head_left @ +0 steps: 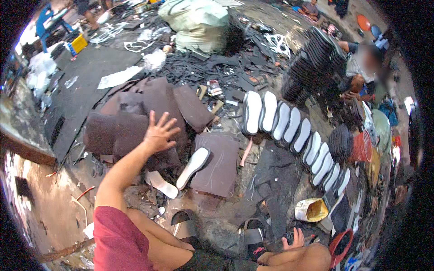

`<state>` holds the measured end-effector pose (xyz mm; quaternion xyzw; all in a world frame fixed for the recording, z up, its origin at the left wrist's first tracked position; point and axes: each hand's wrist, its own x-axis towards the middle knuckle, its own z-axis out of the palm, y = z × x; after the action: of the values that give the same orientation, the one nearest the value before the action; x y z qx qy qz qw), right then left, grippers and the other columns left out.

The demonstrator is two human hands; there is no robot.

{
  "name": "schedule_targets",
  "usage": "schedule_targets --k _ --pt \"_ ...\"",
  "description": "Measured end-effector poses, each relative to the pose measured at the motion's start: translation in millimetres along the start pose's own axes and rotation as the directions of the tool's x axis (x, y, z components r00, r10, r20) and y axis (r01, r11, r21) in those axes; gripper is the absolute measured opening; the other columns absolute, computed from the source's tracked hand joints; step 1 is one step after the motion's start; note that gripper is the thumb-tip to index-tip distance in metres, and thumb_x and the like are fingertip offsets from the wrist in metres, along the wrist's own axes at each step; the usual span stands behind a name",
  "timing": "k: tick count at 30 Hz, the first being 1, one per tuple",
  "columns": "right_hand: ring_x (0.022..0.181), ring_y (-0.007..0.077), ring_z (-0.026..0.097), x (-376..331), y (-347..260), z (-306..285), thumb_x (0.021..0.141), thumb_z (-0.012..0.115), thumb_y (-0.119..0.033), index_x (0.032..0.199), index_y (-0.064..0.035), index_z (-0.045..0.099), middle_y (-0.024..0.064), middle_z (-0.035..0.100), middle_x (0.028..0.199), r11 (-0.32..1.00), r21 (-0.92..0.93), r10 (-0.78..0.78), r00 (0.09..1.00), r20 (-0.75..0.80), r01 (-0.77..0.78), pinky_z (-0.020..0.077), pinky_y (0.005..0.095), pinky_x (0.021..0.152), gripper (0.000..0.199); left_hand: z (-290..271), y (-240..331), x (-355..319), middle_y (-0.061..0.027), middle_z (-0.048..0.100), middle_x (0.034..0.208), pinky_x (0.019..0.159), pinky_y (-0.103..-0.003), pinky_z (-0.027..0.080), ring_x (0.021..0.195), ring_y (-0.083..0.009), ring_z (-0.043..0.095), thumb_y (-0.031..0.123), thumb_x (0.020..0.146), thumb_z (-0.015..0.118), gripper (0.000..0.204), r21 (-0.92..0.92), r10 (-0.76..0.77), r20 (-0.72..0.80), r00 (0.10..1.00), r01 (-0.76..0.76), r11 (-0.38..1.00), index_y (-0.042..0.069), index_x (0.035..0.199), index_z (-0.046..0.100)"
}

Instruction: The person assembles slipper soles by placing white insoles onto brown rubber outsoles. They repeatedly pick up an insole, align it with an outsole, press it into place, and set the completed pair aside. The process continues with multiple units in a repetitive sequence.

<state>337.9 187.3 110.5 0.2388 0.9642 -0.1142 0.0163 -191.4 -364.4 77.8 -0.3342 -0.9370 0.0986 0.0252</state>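
Observation:
My left hand [159,133] reaches out over a pile of dark brown sheets [131,131], fingers spread; whether it touches them I cannot tell. Right of it, a flat brown sheet [219,167] with pale drawn lines lies on the ground. A white-topped shoe sole [194,168] rests across that sheet's left edge. Beside it is a pale sole-shaped piece [162,184]. Down by my knee, my right hand [294,238] shows with its fingers apart, holding nothing visible; part of it is hidden behind the leg.
White-topped soles [270,112] stand in a curved row on the right. A yellow-lined container [312,210] lies near my right hand. Behind rise stacked black soles [312,67], beside a seated person [364,67]. Black scraps [199,72] and a large pale sack [196,25] lie farther off.

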Motion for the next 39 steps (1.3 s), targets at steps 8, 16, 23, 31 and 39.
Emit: schedule_targets --k 8,16,23,31,39 --pt "0.124 0.0427 0.053 -40.5 -31.9 -25.9 0.087 0.072 -0.033 0.137 -0.0021 0.052 0.0237 0.055 0.136 0.997 -0.081 -0.03 0.994 -0.107 0.021 0.0402 0.0541 0.105 0.062 -49.6 -9.2 79.5 -0.0116 0.046 0.15 0.117 -0.069 0.011 0.147 -0.037 0.028 0.053 0.081 0.07 0.066 -0.016 -0.162 -0.071 0.984 0.162 0.987 0.022 0.137 0.059" --pt "0.111 0.0345 0.062 13.4 -110.9 -48.0 0.08 0.075 -0.012 0.129 -0.0027 0.061 0.0186 0.064 0.122 0.986 0.107 -0.115 0.988 -0.103 0.126 0.0477 0.0439 0.097 0.051 59.2 121.5 80.9 -0.0276 0.037 0.152 0.103 -0.052 0.047 0.132 -0.0433 0.048 0.052 0.067 0.083 0.109 -0.635 0.171 0.307 0.936 0.067 0.77 0.013 0.155 0.03" --pt "0.107 0.0337 0.065 50.2 -136.1 -30.7 0.082 0.076 -0.015 0.125 -0.0069 0.064 0.0154 0.068 0.117 0.959 0.236 -0.153 0.988 -0.031 0.156 0.0508 0.0436 0.091 0.046 -52.7 219.9 42.8 -0.0205 0.037 0.156 0.099 -0.058 0.048 0.131 -0.0413 0.051 0.081 0.069 0.067 0.112 -0.707 0.423 0.319 0.848 -0.085 0.702 0.02 0.155 0.032" --pt "0.1 0.03 0.068 72.5 -166.1 -4.8 0.08 0.077 -0.021 0.124 -0.0138 0.067 0.01 0.071 0.112 0.854 0.308 -0.426 0.904 -0.045 0.418 0.0522 0.0426 0.083 0.046 105.9 121.4 139.4 -0.022 0.065 0.123 0.096 -0.047 0.051 0.112 -0.0354 0.063 0.031 0.082 0.066 0.054 -0.467 -0.173 -0.107 0.979 0.104 0.878 0.008 0.13 0.059" --pt "0.105 0.036 0.067 78.5 -163.0 11.2 0.089 0.071 -0.02 0.124 -0.0102 0.067 0.0187 0.07 0.116 0.821 0.451 -0.471 0.862 0.189 0.35 0.0528 0.0414 0.092 0.036 60.0 129.5 149.6 -0.0162 0.073 0.1 0.083 -0.047 0.056 0.097 -0.0345 0.07 0.035 0.076 0.074 0.043 -0.377 -0.158 0.22 0.963 0.233 0.896 0.012 0.113 0.072"
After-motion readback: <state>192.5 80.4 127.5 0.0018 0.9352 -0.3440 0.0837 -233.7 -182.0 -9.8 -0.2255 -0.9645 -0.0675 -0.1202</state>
